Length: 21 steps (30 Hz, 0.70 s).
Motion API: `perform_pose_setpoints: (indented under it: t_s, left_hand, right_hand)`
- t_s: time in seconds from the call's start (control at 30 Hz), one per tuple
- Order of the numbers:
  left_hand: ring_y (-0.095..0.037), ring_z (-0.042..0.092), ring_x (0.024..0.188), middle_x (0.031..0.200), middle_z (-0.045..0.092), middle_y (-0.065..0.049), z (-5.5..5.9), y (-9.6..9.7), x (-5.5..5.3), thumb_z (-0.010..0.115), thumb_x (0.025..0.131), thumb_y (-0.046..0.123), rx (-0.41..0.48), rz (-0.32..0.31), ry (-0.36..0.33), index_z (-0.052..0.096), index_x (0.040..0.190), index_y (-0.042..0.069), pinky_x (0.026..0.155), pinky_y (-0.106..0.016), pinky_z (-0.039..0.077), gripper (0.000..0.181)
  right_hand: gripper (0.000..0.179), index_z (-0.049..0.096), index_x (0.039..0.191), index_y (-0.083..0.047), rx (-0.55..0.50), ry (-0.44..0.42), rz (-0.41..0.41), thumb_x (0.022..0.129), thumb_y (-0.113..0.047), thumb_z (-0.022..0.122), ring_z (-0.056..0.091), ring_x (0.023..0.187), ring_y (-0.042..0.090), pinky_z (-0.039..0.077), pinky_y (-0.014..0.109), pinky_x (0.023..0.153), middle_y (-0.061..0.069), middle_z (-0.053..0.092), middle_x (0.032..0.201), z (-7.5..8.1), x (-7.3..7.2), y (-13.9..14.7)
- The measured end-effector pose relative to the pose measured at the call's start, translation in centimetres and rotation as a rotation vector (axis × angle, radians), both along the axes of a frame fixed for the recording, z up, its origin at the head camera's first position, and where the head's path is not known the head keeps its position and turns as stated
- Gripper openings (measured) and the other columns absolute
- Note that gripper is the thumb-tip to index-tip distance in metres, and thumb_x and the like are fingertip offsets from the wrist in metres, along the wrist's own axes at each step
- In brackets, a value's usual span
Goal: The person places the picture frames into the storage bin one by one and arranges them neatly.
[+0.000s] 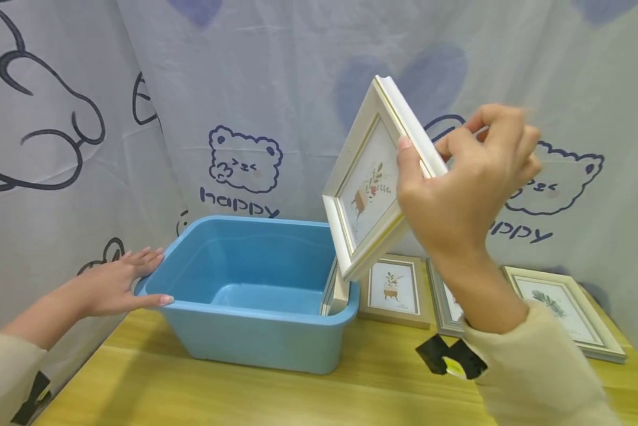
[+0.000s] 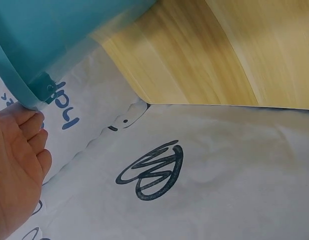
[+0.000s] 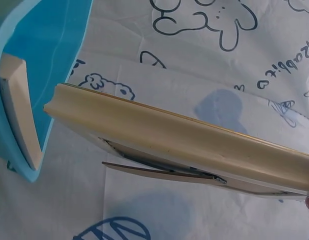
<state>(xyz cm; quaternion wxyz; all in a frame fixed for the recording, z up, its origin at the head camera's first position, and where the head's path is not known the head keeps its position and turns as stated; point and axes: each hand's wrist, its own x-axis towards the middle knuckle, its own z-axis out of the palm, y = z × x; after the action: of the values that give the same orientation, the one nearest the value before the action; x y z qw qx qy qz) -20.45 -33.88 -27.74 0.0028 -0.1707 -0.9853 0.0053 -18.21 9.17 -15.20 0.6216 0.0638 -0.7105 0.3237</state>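
My right hand (image 1: 470, 171) grips the edge of a cream picture frame (image 1: 342, 228), thumb on its front. The frame is tilted in the air above the right end of a blue plastic tub (image 1: 255, 343). In the right wrist view, the raised frame (image 3: 184, 132) shows its side, and a thin stand flap (image 3: 159, 173) sticks out from its back. Another frame (image 1: 340, 297) stands inside the tub against its right wall. My left hand (image 1: 119, 281) rests on the tub's left rim, fingers extended; the left wrist view shows its fingers touching the tub (image 2: 69, 30).
Right of the tub, a beige frame with a plant picture (image 1: 422, 302), a grey frame (image 1: 440, 319) partly hidden by my right arm, and a leaf-print frame (image 1: 606, 349) lie on the wooden table (image 1: 234, 396). A printed cloth (image 1: 308, 118) hangs behind.
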Motion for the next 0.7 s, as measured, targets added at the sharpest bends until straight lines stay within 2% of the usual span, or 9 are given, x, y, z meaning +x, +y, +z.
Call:
perform_pose_setpoints:
  t_s: [0.23, 0.53, 0.7]
  left_hand:
    - [-0.053, 0.033, 0.127, 0.142, 0.034, -0.032, -0.1, 0.0, -0.1, 0.061, 0.079, 0.057, 0.006, -0.005, 0.018, 0.038, 0.138, -0.006, 0.085, -0.072, 0.037, 0.089]
    - [-0.054, 0.033, 0.127, 0.142, 0.033, -0.033, 0.0, 0.2, -0.1, 0.06, 0.079, 0.056, 0.007, -0.01, 0.021, 0.037, 0.138, -0.007, 0.086, -0.072, 0.037, 0.089]
    - [-0.055, 0.032, 0.127, 0.142, 0.031, -0.034, -0.4, -0.1, 0.1, 0.06, 0.08, 0.056, 0.026, 0.006, 0.007, 0.036, 0.139, -0.005, 0.085, -0.073, 0.035, 0.088]
  right_hand:
    - [0.039, 0.055, 0.059, 0.007, -0.003, -0.03, 0.029, 0.075, -0.027, 0.067, 0.038, 0.096, 0.035, 0.021, 0.038, 0.089, 0.02, 0.049, 0.095, -0.4, 0.0, -2.0]
    - [0.035, 0.052, 0.058, 0.004, -0.032, -0.062, 0.067, 0.076, -0.023, 0.066, 0.039, 0.096, 0.034, 0.022, 0.045, 0.088, 0.019, 0.048, 0.094, -1.5, -0.1, -3.7]
    - [0.034, 0.051, 0.058, 0.003, -0.027, -0.09, 0.11, 0.076, -0.021, 0.066, 0.04, 0.094, 0.033, 0.023, 0.047, 0.087, 0.018, 0.047, 0.092, -2.7, -0.3, -4.5]
